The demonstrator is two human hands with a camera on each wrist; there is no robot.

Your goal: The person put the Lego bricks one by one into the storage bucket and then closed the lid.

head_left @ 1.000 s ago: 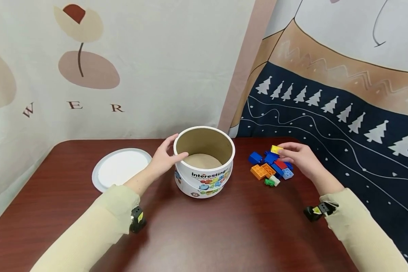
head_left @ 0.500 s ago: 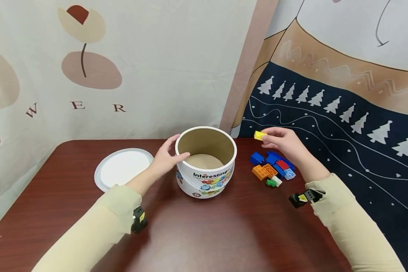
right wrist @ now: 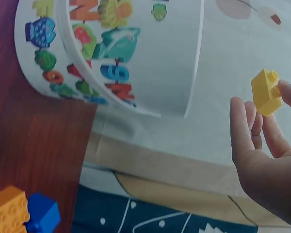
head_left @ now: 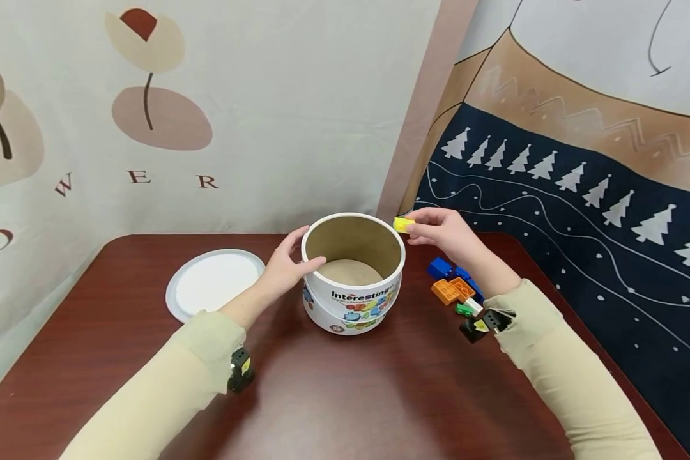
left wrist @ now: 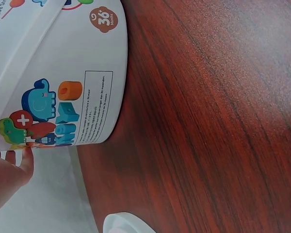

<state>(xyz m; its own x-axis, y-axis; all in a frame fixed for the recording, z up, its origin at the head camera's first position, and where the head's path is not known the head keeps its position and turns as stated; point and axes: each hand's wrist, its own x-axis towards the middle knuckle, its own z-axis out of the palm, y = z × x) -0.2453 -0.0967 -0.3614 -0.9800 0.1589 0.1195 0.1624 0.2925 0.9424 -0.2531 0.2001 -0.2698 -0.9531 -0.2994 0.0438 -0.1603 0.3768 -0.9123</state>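
Dark red table, yellow block held beside a bucket

Patterned cloths hang behind. The left hand grips the bucket's rim, thumb over it, probably to keep it steady. The right hand pinches the yellow block between thumb and fingertips near the rim, a light hold that seems enough for something small. Loose blocks lie right of the bucket; the lid lies left, perhaps to leave it uncovered.
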